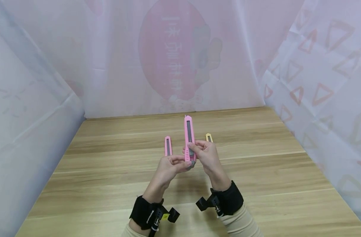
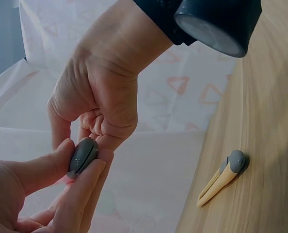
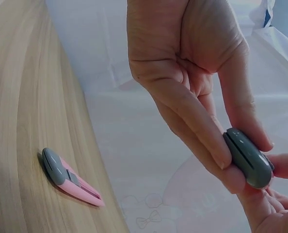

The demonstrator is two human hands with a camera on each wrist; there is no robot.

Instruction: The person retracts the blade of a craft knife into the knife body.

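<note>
Head view | pink utility knife (image 1: 189, 138) held upright mid-table, blade tip away from body | left hand (image 1: 168, 168) pinching grey end cap (image 2: 83, 156) | right hand (image 1: 205, 153) gripping body, steadying | spare pink knife (image 1: 168, 145) left, yellow knife (image 1: 209, 137) right, flat on table (image 1: 257, 171).

2 cutters, pink (image 1: 167, 145) and seemingly yellow (image 1: 209, 137).

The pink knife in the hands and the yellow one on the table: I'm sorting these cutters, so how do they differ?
The pink knife is held above the table by the left hand and right hand; the yellow knife lies flat on the table, untouched. In the head view the pink one looks longer and wider. Pink body against yellow. Both have a grey end cap.
</note>
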